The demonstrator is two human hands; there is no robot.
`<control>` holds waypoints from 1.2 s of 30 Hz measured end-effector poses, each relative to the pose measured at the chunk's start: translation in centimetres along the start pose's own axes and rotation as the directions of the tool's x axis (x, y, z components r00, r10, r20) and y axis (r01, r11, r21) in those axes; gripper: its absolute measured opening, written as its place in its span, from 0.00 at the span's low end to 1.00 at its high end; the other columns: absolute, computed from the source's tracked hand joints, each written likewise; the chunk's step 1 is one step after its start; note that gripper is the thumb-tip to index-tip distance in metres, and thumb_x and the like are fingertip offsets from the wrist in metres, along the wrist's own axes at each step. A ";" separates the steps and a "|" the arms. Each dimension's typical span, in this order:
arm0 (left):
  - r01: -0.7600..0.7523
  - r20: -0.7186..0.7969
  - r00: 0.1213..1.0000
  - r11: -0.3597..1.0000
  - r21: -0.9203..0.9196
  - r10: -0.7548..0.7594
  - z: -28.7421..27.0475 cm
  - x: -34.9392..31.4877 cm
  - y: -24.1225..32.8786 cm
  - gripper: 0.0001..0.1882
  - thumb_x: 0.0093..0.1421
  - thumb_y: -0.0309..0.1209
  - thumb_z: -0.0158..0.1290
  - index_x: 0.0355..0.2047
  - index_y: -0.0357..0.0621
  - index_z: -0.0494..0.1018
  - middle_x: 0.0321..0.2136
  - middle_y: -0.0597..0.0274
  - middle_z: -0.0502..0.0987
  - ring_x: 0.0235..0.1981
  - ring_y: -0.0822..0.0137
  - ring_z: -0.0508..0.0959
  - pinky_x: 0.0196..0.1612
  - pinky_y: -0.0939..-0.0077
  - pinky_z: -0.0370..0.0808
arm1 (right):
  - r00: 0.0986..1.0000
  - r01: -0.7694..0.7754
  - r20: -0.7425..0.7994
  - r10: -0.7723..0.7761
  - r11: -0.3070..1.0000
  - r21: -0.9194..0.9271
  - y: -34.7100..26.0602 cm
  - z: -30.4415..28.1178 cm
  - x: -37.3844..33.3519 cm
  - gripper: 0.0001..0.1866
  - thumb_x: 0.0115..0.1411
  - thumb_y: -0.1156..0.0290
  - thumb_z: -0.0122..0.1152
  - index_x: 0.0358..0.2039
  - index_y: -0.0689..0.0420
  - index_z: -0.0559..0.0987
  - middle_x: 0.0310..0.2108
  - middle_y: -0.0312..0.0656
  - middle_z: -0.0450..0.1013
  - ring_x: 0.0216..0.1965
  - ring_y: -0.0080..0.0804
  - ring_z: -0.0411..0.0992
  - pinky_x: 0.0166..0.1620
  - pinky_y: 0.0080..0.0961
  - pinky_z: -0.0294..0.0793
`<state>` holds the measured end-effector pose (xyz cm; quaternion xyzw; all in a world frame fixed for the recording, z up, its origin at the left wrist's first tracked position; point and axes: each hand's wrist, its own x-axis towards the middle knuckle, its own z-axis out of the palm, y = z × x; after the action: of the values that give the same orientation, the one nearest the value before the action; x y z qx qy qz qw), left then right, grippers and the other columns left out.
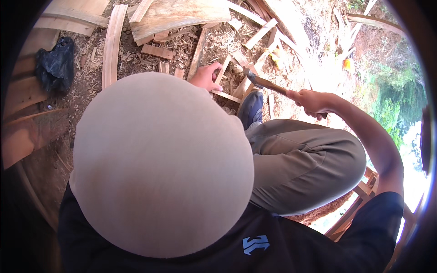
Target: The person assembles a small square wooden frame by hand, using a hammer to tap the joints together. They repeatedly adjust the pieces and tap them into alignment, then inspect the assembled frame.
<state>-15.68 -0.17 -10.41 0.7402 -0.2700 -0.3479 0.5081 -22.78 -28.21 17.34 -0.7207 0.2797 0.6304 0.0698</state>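
One hammer [274, 87], in the right hand [314, 102] — fingers closed round the wooden handle, a bit of its butt showing past the grip. Metal head [253, 77] points left, toward the left hand, and sits near the dark blue shoe [251, 109] in this view; can't tell its height over the ground.

Left hand [205, 78] is low among wood scraps, thumb and forefinger curved apart at a thin upright-looking strip [223, 68]. Can't tell if it's pinching the strip or just next to it; part of the hand is hidden. Second thin strip [229, 96] lies just below the thumb.

Ground [91, 57] is littered with chips and offcuts. Wide pale board [182, 17] at the top, a long narrow plank [114, 45] to its left, short reddish block [157, 52] below the board. Black plastic bag [55, 63] far left, near more planks [25, 93].

Big pale rounded surface [161, 168] blocks the middle-left — can't tell what it is. Right leg is bent, in grey-brown trousers [309, 166]; dark shirt [309, 245] with a blue mark below. Greenery [396, 100] at far right, bright glare beside it.
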 end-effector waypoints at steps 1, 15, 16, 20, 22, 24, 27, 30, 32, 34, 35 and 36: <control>0.007 -0.003 1.000 1.000 0.003 -0.007 0.1 -0.1 -0.1 0.40 0.44 0.28 0.76 0.58 0.45 0.70 0.30 0.60 0.76 0.29 0.67 0.79 0.35 0.70 0.78 | 1.000 -0.004 0.006 0.004 1.000 0.001 -0.1 -0.2 0.1 0.40 0.70 0.28 0.32 0.33 0.59 0.66 0.16 0.40 0.64 0.14 0.32 0.69 0.17 0.35 0.74; -0.012 -0.021 1.000 1.000 0.005 0.012 0.1 -0.2 -0.7 0.40 0.45 0.28 0.76 0.59 0.43 0.71 0.30 0.61 0.76 0.29 0.71 0.80 0.34 0.72 0.78 | 0.996 -0.049 0.065 0.061 0.984 -0.171 -3.1 -2.5 -2.1 0.45 0.72 0.31 0.26 0.48 0.67 0.72 0.24 0.43 0.68 0.19 0.34 0.70 0.26 0.41 0.76; -0.010 -0.020 1.000 1.000 0.003 0.010 0.1 -0.2 -0.8 0.40 0.46 0.28 0.76 0.59 0.43 0.71 0.30 0.61 0.76 0.29 0.70 0.80 0.34 0.72 0.78 | 0.995 -0.069 0.063 0.080 0.983 -0.169 -3.5 -2.8 -2.1 0.45 0.72 0.32 0.26 0.54 0.68 0.71 0.24 0.41 0.67 0.19 0.33 0.69 0.26 0.41 0.76; 0.002 0.000 1.000 1.000 -0.017 -0.002 0.3 0.1 -0.7 0.41 0.46 0.28 0.75 0.60 0.45 0.70 0.30 0.60 0.78 0.30 0.70 0.81 0.34 0.72 0.79 | 0.992 -0.070 0.093 0.090 0.977 -0.200 -4.5 -3.9 -2.5 0.43 0.73 0.33 0.26 0.53 0.68 0.66 0.21 0.40 0.66 0.19 0.32 0.69 0.25 0.39 0.76; -0.004 0.002 1.000 1.000 -0.015 0.004 0.4 0.0 -0.5 0.41 0.46 0.28 0.75 0.61 0.45 0.69 0.30 0.60 0.78 0.30 0.69 0.82 0.34 0.72 0.79 | 0.993 -0.056 0.088 0.076 0.975 -0.217 -4.4 -4.1 -2.3 0.41 0.71 0.29 0.27 0.39 0.62 0.67 0.21 0.42 0.67 0.16 0.31 0.68 0.20 0.35 0.73; 0.011 0.014 1.000 1.000 0.000 -0.011 0.2 -0.1 -0.3 0.41 0.46 0.29 0.76 0.61 0.45 0.69 0.30 0.60 0.78 0.30 0.69 0.82 0.34 0.72 0.79 | 0.993 -0.045 0.095 0.071 0.968 -0.247 -4.6 -4.6 -2.3 0.41 0.71 0.30 0.27 0.40 0.62 0.67 0.23 0.42 0.68 0.18 0.31 0.69 0.22 0.35 0.74; 0.043 0.015 0.999 0.999 0.011 -0.043 -0.2 -0.2 -0.6 0.41 0.46 0.29 0.76 0.60 0.45 0.69 0.31 0.59 0.78 0.30 0.69 0.82 0.34 0.72 0.79 | 0.986 -0.024 0.150 0.075 0.949 -0.314 -5.7 -5.9 -1.6 0.41 0.72 0.31 0.27 0.44 0.62 0.67 0.23 0.40 0.68 0.18 0.28 0.67 0.24 0.35 0.73; 0.048 0.001 0.999 0.999 0.003 -0.048 -0.5 0.1 -0.6 0.41 0.46 0.30 0.76 0.60 0.45 0.69 0.30 0.60 0.79 0.30 0.69 0.83 0.34 0.72 0.80 | 0.984 -0.060 0.133 0.119 0.920 -0.386 -7.3 -7.4 -1.6 0.39 0.72 0.32 0.26 0.44 0.61 0.66 0.21 0.38 0.65 0.18 0.26 0.63 0.22 0.33 0.69; 0.063 0.009 0.998 0.997 -0.041 -0.063 -0.7 0.4 -0.4 0.40 0.46 0.31 0.76 0.59 0.45 0.70 0.30 0.59 0.78 0.31 0.67 0.82 0.35 0.70 0.79 | 0.980 -0.044 0.165 0.111 0.930 -0.364 -6.7 -6.9 -1.2 0.39 0.72 0.31 0.26 0.41 0.60 0.66 0.20 0.38 0.65 0.18 0.27 0.64 0.22 0.34 0.70; 0.106 0.058 0.993 0.987 -0.119 -0.099 0.1 -0.2 -0.5 0.40 0.44 0.34 0.77 0.57 0.46 0.71 0.30 0.58 0.77 0.33 0.63 0.80 0.36 0.66 0.78 | 0.987 -0.035 0.132 0.089 0.930 -0.367 -5.5 -6.1 -1.1 0.39 0.72 0.31 0.26 0.40 0.60 0.67 0.21 0.40 0.67 0.19 0.28 0.67 0.22 0.35 0.71; 0.024 0.023 0.999 0.997 -0.067 -0.023 0.6 0.0 -0.9 0.39 0.45 0.32 0.77 0.57 0.45 0.71 0.29 0.59 0.77 0.31 0.64 0.80 0.34 0.67 0.78 | 0.992 -0.031 0.104 0.074 0.932 -0.362 -5.2 -5.8 -1.7 0.40 0.73 0.32 0.27 0.39 0.60 0.69 0.22 0.42 0.69 0.19 0.30 0.69 0.22 0.34 0.72; 0.020 0.011 1.000 0.997 -0.068 -0.020 0.4 -0.2 -1.0 0.39 0.45 0.31 0.76 0.57 0.45 0.71 0.29 0.59 0.77 0.31 0.64 0.80 0.34 0.67 0.78 | 0.996 -0.017 0.071 0.044 0.940 -0.340 -4.8 -5.5 -1.6 0.40 0.73 0.33 0.27 0.39 0.62 0.71 0.22 0.43 0.71 0.18 0.31 0.70 0.22 0.34 0.74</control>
<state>-16.06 0.05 -11.38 0.7233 -0.2533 -0.3659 0.5280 -15.75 -26.16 18.75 -0.6925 0.1752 0.6977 -0.0543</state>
